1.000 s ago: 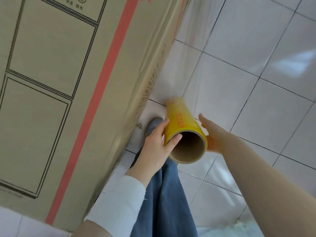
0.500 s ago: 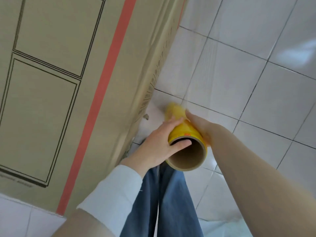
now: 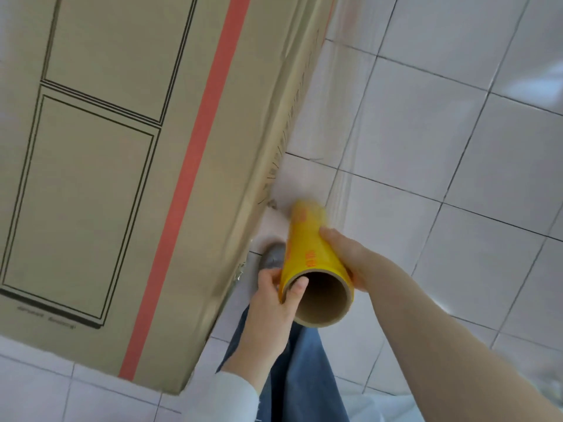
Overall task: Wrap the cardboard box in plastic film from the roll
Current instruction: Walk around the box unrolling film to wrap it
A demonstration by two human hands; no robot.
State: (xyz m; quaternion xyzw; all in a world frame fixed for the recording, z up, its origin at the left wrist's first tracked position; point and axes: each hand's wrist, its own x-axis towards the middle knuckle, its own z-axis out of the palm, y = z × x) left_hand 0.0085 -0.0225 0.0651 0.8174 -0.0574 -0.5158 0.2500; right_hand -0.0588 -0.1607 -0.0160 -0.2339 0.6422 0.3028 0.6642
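Yellow film roll (image 3: 307,251) beside the cardboard box (image 3: 122,147), axis pointing away and down, open core facing us, far end blurred. The left hand (image 3: 271,303) pinches the rim, thumb inside; right hand (image 3: 347,254) clasps its side, fingers hidden.

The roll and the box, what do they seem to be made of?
Roll: glossy yellow plastic film, it seems, wound on a matte brown cardboard tube whose open end shows. Box: matte brown cardboard with printed black lines and a red stripe; its side shimmers, so it is probably partly wrapped.
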